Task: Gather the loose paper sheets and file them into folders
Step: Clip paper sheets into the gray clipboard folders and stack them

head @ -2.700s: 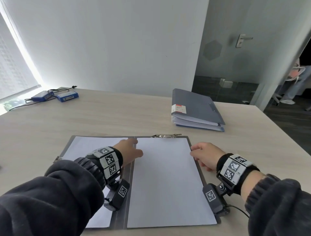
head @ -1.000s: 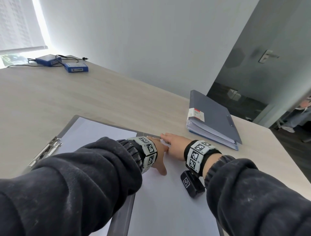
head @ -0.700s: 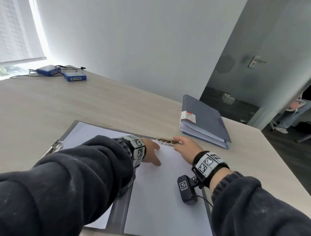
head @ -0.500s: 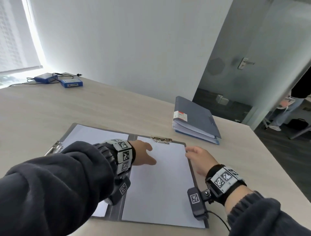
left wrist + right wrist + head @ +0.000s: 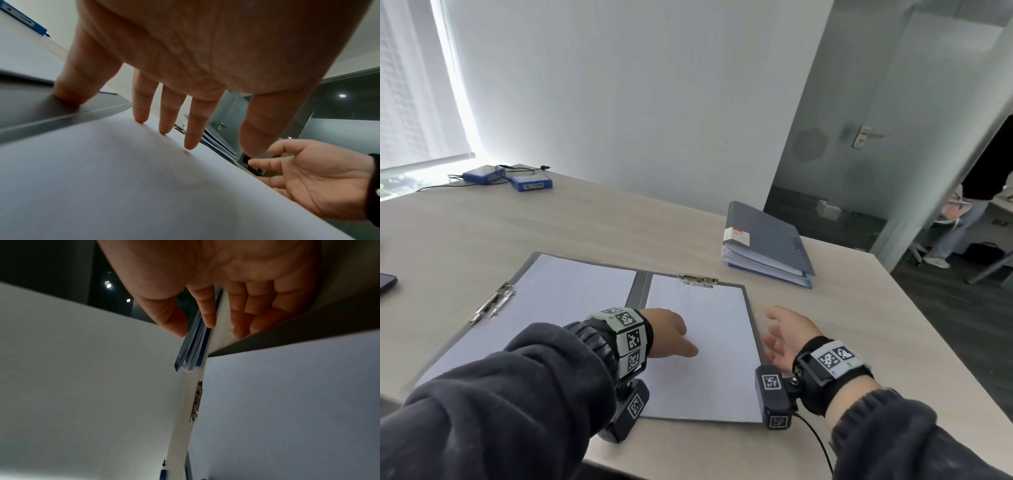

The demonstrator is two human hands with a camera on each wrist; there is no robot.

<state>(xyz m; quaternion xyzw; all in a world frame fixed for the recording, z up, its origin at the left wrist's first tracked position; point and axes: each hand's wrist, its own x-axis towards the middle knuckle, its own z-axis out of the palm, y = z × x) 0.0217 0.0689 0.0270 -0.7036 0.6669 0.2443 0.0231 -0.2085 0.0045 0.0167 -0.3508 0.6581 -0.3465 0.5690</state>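
**Sheet was in the folder, cover was about to be shut**

An open grey clip folder [image 5: 635, 291] was laid flat on the wooden table [image 5: 619, 226], with white paper on both halves. The right-hand sheet [image 5: 705, 342] was tucked under the metal clip [image 5: 698, 280] at the top edge, so filing looked pretty much done for this one.

The left hand [image 5: 671, 334] was spread flat, fingertips [image 5: 140, 116] pressed on the sheet and the little finger set down on the grey spine; nothing was gripped. The right hand [image 5: 786, 337] was held just beside the folder's right edge, palm turned inward, fingers loosely bent and nothing grasped. Whether the edge was actually touched couldn't be told.

A side clip [image 5: 491, 303] was seen on the left half too. A second, closed grey folder [image 5: 767, 245], already stuffed with papers, was parked further back to the right.

Best guess at the step: paper squared up and held down, cover next. For that, the right cover would probably need to be lifted from its outer edge and swung over, with the left hand pulled clear first. No other loose sheets were spotted on the table.
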